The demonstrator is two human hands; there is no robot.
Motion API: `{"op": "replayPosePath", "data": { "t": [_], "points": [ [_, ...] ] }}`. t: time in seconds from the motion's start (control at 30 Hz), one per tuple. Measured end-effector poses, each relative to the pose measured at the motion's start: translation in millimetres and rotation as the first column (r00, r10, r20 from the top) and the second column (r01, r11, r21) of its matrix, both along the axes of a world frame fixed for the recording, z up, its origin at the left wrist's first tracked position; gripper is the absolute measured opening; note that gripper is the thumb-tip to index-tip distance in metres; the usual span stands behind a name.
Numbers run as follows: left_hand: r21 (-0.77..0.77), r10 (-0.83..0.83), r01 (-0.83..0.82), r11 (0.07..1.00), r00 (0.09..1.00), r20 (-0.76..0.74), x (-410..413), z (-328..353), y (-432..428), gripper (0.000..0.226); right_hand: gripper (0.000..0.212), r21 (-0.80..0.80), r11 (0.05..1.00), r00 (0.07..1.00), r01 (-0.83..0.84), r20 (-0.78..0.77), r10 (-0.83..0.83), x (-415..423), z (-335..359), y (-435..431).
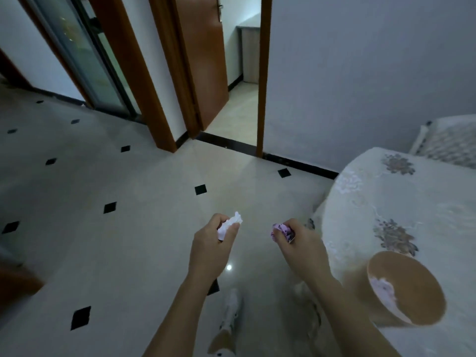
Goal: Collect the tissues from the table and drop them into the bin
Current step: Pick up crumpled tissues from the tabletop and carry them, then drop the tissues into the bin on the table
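Nearest to me: two bare forearms running up from the bottom edge, and below them a white shoe [231,309] on the tiled floor [123,248], blurred.

Left hand [213,243]: fingers curled tight around a crumpled white tissue [230,224]; part of it sticks out past the thumb toward the far side. Hand is over open floor, left of centre.

Right hand [300,243]: fingers clenched on a crumpled pink/purple tissue [282,231], dark print visible on it. Hand sits just left of the table edge, held above the floor.

Both tissues are in the air, in the hands, well apart from each other. Neither one touches the table.

Right side: round table [401,191] under a pale cloth with floral patches. On its near part a tan round bin [405,288], tilted toward me by the wide lens or actually leaning, I cannot tell which. Inside it a pink-white crumpled wad [385,291] lies against the left inner wall.

Far right, behind the table: a white chair back [448,140], blurred.

Far side: open wooden door [203,60] into a lit room, glass sliding door [85,55] to its left. Floor is pale with small black diamond insets.
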State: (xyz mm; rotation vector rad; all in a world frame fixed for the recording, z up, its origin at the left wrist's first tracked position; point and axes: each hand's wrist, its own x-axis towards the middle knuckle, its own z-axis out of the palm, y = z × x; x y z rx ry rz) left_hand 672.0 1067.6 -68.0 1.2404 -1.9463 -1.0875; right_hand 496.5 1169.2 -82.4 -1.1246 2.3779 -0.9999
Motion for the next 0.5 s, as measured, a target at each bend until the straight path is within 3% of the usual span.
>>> {"op": "replayPosePath", "data": {
  "t": [0.23,0.37,0.5],
  "points": [
    [-0.042,-0.362,0.364,0.93,0.93,0.058,-101.2,0.3,-97.9,0.022,0.019,0.055,0.957,0.958,0.285,-0.011,-0.285,-57.9,2.6,-54.2],
    [-0.082,-0.581,0.586,0.806,0.81,0.079,-156.7,2.8,-127.1,0.02,0.02,0.051,0.88,0.881,0.473,-0.025,-0.472,-81.6,11.2,-62.1],
    [-0.077,-0.769,0.772,0.631,0.635,0.065,-206.2,1.0,-118.8,0.017,0.017,0.051,0.746,0.747,0.664,-0.077,-0.66,-95.7,18.5,-33.7]
  ]
}}
